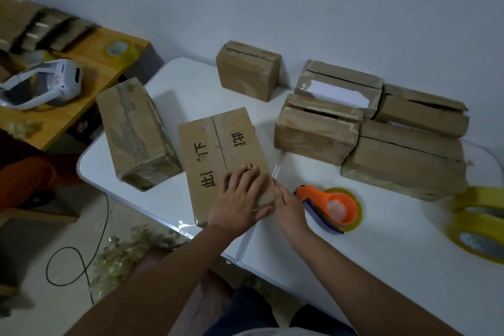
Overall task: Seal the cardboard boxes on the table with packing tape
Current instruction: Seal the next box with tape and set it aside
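here, seven boxes (226, 150), left fingers (245, 174) spread flat, right fingers (278, 188) unclear

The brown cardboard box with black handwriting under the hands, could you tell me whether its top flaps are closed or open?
Closed: the brown cardboard box with black handwriting has both flaps lying flat, meeting along a centre seam.

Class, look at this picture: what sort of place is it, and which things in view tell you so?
Probably a small makeshift packing room. Several worn brown cardboard boxes crowd a white folding table, an orange-handled tape dispenser lies beside them, and spare yellowish tape rolls wait at the edge.
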